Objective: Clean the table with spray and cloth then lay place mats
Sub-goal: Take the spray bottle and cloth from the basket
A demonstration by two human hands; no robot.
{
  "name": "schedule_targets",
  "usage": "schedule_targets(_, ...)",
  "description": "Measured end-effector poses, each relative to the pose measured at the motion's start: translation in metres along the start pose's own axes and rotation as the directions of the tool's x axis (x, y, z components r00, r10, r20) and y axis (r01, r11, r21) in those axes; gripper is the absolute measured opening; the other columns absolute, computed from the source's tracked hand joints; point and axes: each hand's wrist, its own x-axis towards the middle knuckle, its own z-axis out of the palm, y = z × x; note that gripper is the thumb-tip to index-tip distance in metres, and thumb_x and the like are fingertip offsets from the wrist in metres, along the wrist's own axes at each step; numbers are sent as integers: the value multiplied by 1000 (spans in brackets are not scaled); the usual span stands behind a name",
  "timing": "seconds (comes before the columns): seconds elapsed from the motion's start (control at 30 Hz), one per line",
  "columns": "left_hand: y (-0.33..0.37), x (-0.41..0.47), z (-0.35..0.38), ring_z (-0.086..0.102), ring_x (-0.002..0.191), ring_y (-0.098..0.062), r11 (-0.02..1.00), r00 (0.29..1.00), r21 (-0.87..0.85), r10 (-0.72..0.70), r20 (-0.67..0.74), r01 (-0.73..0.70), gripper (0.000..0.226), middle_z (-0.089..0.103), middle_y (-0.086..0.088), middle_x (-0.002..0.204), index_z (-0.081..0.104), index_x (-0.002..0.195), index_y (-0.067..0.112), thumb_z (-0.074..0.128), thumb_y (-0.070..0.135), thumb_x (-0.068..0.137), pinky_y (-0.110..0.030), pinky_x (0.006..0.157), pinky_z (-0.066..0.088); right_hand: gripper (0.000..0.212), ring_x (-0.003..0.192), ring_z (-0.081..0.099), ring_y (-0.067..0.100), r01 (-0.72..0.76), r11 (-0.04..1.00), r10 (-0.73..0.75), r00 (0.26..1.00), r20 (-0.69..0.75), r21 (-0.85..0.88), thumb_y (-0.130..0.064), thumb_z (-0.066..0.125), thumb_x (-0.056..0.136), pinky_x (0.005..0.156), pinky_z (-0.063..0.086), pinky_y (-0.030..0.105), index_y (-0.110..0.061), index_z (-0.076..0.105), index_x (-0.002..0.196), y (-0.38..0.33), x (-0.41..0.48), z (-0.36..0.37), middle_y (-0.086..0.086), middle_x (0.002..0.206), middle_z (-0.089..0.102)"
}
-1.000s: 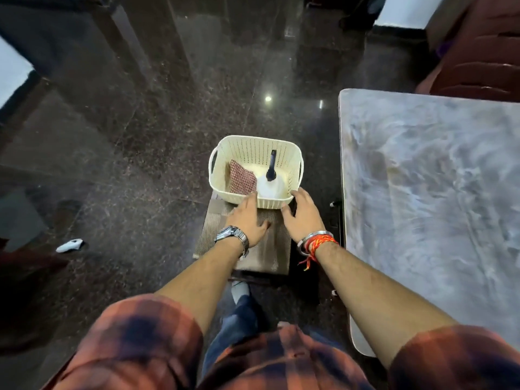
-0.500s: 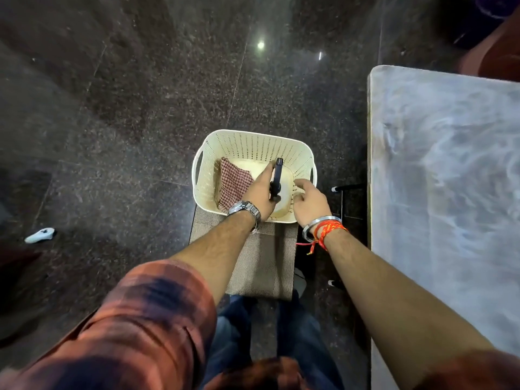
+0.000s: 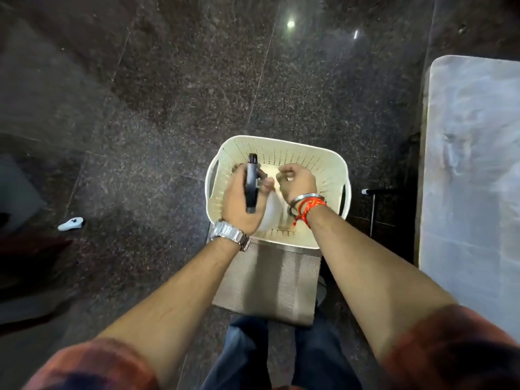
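Spray bottle point(image 3: 251, 183) gripped in left hand point(image 3: 242, 202) by its dark head, above basket point(image 3: 332, 167) at 12 o'clock. Right hand point(image 3: 298, 182) curled inside the basket; contents unclear. Bottle likely light, rigid, smooth; hold at neck. Table point(image 3: 472, 164) at 3 o'clock.

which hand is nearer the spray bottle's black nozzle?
Left. The left hand is wrapped around the black nozzle of the spray bottle; the right hand is inside the basket, just beside it.
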Motion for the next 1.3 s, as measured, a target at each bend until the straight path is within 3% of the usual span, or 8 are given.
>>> schedule_targets(0.1, -5, 12, -23, 59, 77, 6, 999, 978, -43, -23, -210, 14, 32, 60, 14, 84, 56, 101, 13, 59, 44, 92, -20, 74, 50, 44, 114, 56, 24, 175, 963, -145, 978, 152, -206, -13, 71, 82, 101, 43, 31, -12, 59, 125, 3, 8, 28, 8, 125, 61)
schedule_targets(0.27, -14, 23, -48, 67, 87, -39, 961, 925, -269, -154, -348, 59, 37, 69, -13, 94, 60, 103, 27, 65, 59, 85, -60, 81, 54, 111, 144, 21, 29, 281, 743, 88, 858, 506, -607, -13, 76, 71, 113, 16, 58, -42, 4, 151, 0, 13, 61, 2, 153, 32)
schedule_targets(0.4, -1, 19, -52, 71, 84, -29, 971, 928, -217, -172, -329, 103, 36, 72, 3, 89, 64, 104, 23, 67, 54, 85, -58, 78, 56, 62, 130, 36, 34, 337, 591, -9, 912, 411, -733, -21, 67, 74, 114, 17, 52, -25, 45, 132, -13, 8, 50, 7, 126, 57)
schedule_targets(0.6, 21, 13, -46, 68, 71, -29, 972, 954, -199, -174, -243, 127, 28, 66, 1, 73, 58, 81, 29, 65, 56, 83, -47, 68, 56, 17, 77, 60, 20, -35, 994, 52, 985, 162, -108, -12, 55, 84, 65, 41, 23, -20, 65, 96, -9, -14, 5, 4, 89, 69)
schedule_targets(0.73, 45, 7, -45, 62, 66, -22, 973, 972, -211, -131, -193, 89, 30, 60, 2, 70, 53, 76, 26, 63, 53, 83, -37, 64, 52, 24, 65, 55, 9, -63, 997, 57, 991, 124, 41, -9, 51, 93, 53, 41, 18, -15, 61, 114, -10, -41, -31, -4, 85, 64)
schedule_targets(0.87, 77, -7, -38, 64, 69, -36, 969, 991, -240, -92, -101, 66, 31, 61, -1, 68, 57, 76, 19, 67, 46, 88, -42, 64, 55, 23, 95, 59, 14, 57, 986, -44, 996, -82, 157, -8, 54, 94, 88, 46, 27, -13, 62, 115, -9, -79, -72, -2, 102, 64)
schedule_targets(1.1, 154, -61, 7, 62, 63, -27, 971, 986, -235, 4, 168, 36, 29, 64, -11, 65, 60, 71, 16, 69, 38, 89, -37, 59, 48, 23, 100, 61, 22, 164, 917, 60, 845, -532, 363, -5, 58, 90, 92, 48, 30, -8, 60, 112, 3, -160, -169, 6, 104, 65)
schedule_targets(1.3, 209, -120, 57, 61, 66, -17, 992, 958, -127, 53, 282, -18, 24, 69, -4, 74, 65, 82, 11, 72, 33, 87, -27, 56, 41, 28, 99, 52, 18, 214, 871, 172, 712, -681, 442, 8, 50, 92, 68, 37, -1, 8, 54, 120, 38, -217, -252, 13, 108, 59)
